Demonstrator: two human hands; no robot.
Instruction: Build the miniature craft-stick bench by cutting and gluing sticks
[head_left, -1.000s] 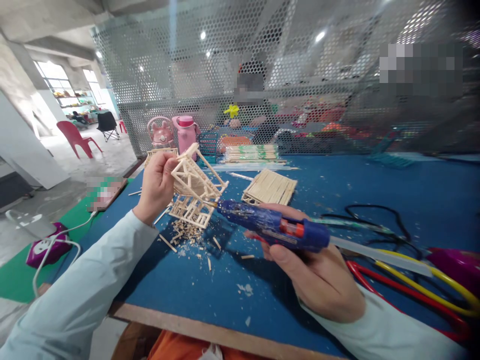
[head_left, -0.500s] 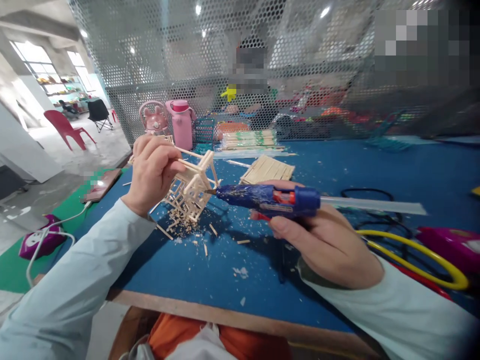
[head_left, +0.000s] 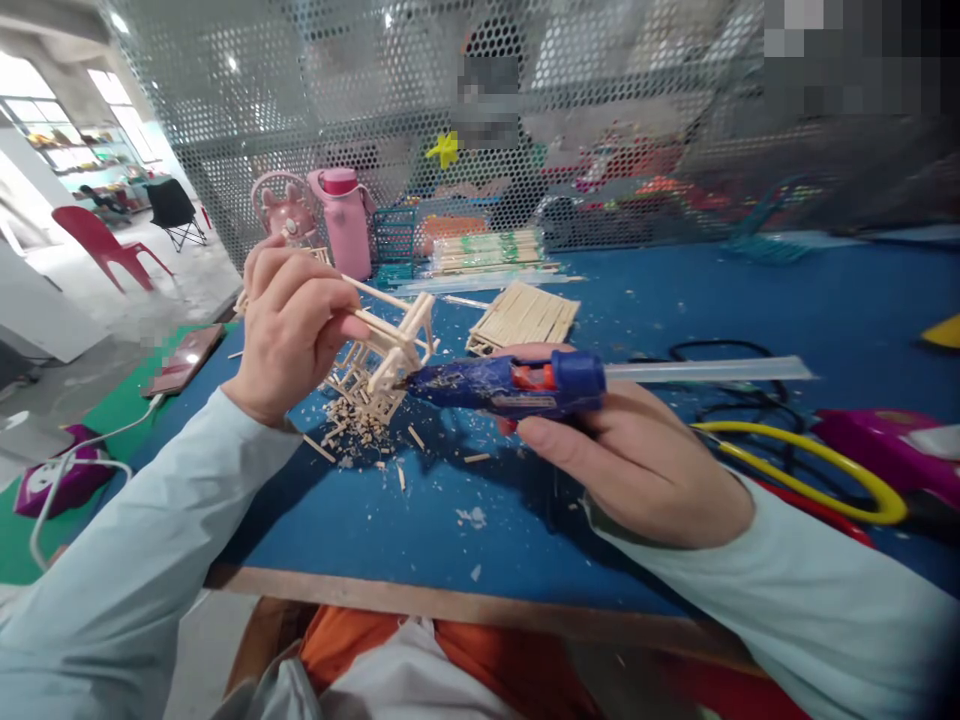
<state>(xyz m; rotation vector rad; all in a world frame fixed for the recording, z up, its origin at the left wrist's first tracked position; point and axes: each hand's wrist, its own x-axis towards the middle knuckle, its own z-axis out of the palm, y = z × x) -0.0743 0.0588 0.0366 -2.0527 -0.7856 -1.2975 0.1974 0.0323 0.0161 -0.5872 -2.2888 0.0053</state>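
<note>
My left hand (head_left: 289,325) is closed around a small frame built of thin wooden sticks (head_left: 394,345), held just above the blue table (head_left: 420,520). My right hand (head_left: 637,460) grips a blue hot glue gun (head_left: 514,383) with a clear glue stick poking out of its back. The gun's nozzle touches the frame's lower right corner. Under the frame sits another stick lattice (head_left: 360,385) amid a pile of wood chips (head_left: 360,435).
A flat panel of glued sticks (head_left: 525,315) lies behind the gun. Bundled sticks (head_left: 487,252), a pink bottle (head_left: 346,222) and a pink fan (head_left: 277,205) stand by the perforated screen. Black cable (head_left: 720,352), yellow and red loops (head_left: 817,470) lie right. A person sits beyond the screen.
My left hand turned the stick frame and lowered it. The glue gun levelled out and its nozzle closed in on the frame's corner. The view shifted down and left.
</note>
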